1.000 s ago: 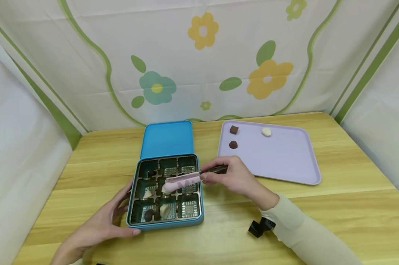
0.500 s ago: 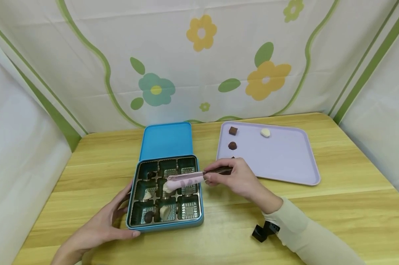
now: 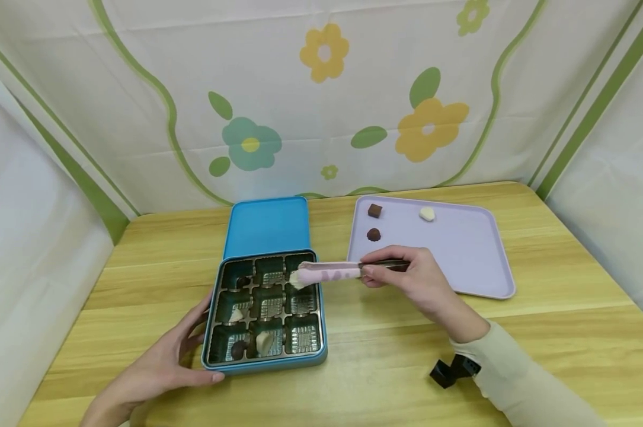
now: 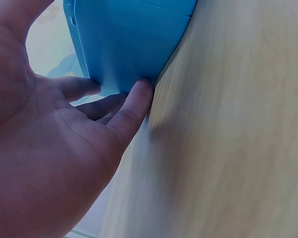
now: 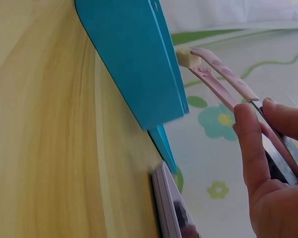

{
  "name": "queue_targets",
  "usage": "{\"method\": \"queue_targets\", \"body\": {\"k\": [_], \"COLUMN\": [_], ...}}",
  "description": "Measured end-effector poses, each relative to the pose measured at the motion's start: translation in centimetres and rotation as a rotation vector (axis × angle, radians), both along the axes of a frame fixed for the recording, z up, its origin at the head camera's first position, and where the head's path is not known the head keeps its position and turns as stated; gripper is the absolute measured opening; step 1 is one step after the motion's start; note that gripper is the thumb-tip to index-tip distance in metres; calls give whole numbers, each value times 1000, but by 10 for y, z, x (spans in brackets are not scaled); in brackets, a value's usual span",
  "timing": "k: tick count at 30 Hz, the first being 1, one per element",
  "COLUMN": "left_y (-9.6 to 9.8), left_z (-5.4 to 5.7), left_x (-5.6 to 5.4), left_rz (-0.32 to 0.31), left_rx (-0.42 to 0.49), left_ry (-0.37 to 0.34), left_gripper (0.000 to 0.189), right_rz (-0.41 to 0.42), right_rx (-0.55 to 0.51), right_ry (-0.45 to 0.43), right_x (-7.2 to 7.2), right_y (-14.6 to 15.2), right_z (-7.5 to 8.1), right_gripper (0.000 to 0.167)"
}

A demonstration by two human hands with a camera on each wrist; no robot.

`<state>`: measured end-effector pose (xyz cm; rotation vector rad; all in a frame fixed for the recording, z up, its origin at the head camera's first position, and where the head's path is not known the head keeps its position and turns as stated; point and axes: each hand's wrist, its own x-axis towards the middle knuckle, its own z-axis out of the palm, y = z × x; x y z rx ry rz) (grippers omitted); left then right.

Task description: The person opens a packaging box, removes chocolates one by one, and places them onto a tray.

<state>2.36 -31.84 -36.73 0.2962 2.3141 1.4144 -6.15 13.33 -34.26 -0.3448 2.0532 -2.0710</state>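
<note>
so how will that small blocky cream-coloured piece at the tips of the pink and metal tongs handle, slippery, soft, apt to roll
The cream-coloured piece could slip or twist, since only the tips of the pink and metal tongs hold it. It's probably fairly firm: no obvious squashing shows. Its blocky shape suggests sliding rather than rolling if pushed.

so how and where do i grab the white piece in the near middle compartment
Probably by its top from above, with the tongs: compartment walls surround the white piece, hindering a sideways reach, and it lies left of centre, leaving space on its right.
</note>
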Motion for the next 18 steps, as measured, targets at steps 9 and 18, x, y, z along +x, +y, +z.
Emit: {"method": "queue_targets", "body": {"k": [9,18], "left_y": [0,-2], "left_z": [-1,-2], "left_x": [0,-1], "left_rz": [-10,-1], "left_rx": [14,-5], "left_ry": [30,6], "left_gripper": [125,126], "right_rz": [-144,-286], "right_rx": [-20,-105], "right_ry": [50,-25], "right_x": [-1,3], "right_y": [54,113], "right_z": [-2,-10], "right_gripper": [25,22]}}
